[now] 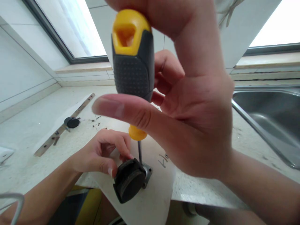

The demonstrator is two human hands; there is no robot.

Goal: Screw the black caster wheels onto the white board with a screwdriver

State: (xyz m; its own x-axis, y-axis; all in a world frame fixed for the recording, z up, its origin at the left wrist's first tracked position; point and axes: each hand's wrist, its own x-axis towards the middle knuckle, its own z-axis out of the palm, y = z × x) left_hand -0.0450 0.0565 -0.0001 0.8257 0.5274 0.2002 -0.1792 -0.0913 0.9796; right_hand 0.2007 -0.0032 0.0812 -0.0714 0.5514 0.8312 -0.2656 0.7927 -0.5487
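Up close in the head view, the right hand (187, 103) fills the middle of the frame, its fingers curled about the black and yellow handle of a screwdriver (133, 59), with the thumb lying flat across the handle's lower front; the grip is closed but loose, the palm open toward the camera. That screwdriver stands nearly upright, its thin shaft running down to the metal plate of a black caster wheel (128, 179). Below it, the left hand (100, 154) pinches the caster between thumb and bent fingers, holding it against a white board (150, 193) that juts out over the edge of the pale countertop (35, 131). Farther left on the countertop lie a second caster (71, 122), a long metal strip (63, 128) and a few small dark screws (96, 120). A steel sink (272, 115) sits at the right.
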